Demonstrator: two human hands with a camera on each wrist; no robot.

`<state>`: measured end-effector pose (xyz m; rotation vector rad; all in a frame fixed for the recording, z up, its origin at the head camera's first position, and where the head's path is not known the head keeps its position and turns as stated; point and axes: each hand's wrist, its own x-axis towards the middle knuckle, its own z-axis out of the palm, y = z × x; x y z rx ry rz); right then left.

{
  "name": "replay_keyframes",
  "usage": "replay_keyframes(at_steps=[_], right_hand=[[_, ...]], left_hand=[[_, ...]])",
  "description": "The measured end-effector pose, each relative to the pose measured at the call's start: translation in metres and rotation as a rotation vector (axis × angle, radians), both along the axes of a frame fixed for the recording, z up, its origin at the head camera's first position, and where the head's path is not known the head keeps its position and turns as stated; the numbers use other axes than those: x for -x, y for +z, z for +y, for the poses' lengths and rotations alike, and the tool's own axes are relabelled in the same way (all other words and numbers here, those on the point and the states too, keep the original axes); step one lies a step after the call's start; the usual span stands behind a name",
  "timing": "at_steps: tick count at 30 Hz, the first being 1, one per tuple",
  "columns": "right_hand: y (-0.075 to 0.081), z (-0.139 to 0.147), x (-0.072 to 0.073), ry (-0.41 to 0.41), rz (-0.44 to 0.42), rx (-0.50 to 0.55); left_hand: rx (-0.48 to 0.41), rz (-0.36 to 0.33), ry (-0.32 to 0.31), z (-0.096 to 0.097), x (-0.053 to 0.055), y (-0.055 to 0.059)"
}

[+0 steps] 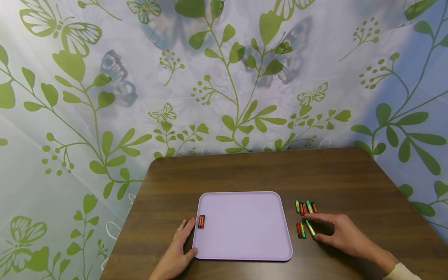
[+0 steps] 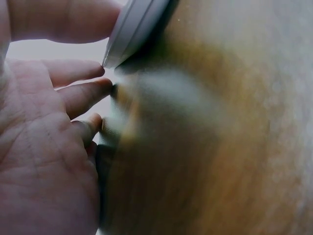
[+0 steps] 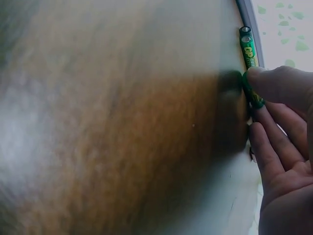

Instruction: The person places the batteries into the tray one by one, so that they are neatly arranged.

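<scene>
The lilac tray (image 1: 245,225) lies flat on the table, with two red batteries (image 1: 201,221) side by side near its left rim. My left hand (image 1: 176,249) rests at that left edge, fingers fairly straight and thumb at the lower left corner. In the left wrist view the thumb (image 2: 68,19) meets the tray's rim (image 2: 134,29). Right of the tray, my right hand (image 1: 344,235) pinches a slanted green battery (image 1: 310,228) between thumb and index finger. The right wrist view shows the thumb (image 3: 279,85) on this battery, with another green battery (image 3: 248,46) beyond.
A row of several red and green batteries (image 1: 309,206) lies just above the right hand. Closer in, a red battery (image 1: 298,230) and a green battery (image 1: 302,230) lie together by the tray's right side. A leaf-patterned curtain (image 1: 224,97) hangs behind the brown table (image 1: 252,171).
</scene>
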<state>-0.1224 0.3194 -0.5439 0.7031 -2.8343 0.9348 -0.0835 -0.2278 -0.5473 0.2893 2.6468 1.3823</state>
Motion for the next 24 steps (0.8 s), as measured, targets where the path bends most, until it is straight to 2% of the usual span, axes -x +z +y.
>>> replay_keyframes(at_steps=[4, 12, 19, 24], right_hand=[[0.0, 0.0, -0.001, -0.006, -0.011, 0.008], [0.012, -0.008, -0.001, -0.055, -0.16, 0.002], [0.014, -0.023, 0.007, -0.015, -0.057, 0.084], [0.017, -0.042, 0.015, 0.02, -0.051, 0.141]], left_hand=[[-0.011, -0.006, 0.002, 0.001, -0.001, 0.001], [-0.014, -0.015, 0.009, 0.001, -0.001, 0.002], [-0.013, -0.018, 0.008, 0.0, -0.001, 0.001], [-0.018, -0.024, 0.007, -0.001, -0.001, 0.0]])
